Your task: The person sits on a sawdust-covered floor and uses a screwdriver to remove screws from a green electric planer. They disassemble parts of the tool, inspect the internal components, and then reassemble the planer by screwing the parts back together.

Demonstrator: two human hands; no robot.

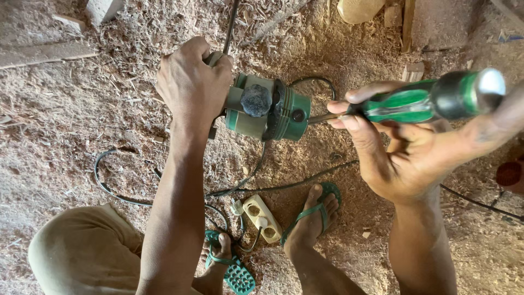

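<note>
- Power tool (pixel 267 109), green, above the sawdust floor (pixel 82 136); looks heavy, rigid; left hand (pixel 191 82) clamped on its rear grip.
- Screwdriver (pixel 426 101) gripped in right hand (pixel 404 153); tip probably at the housing.

- No package, sign or screen shows anywhere in this view.
- No label can be made out on anything here, though the view may be too blurred to tell.
</note>
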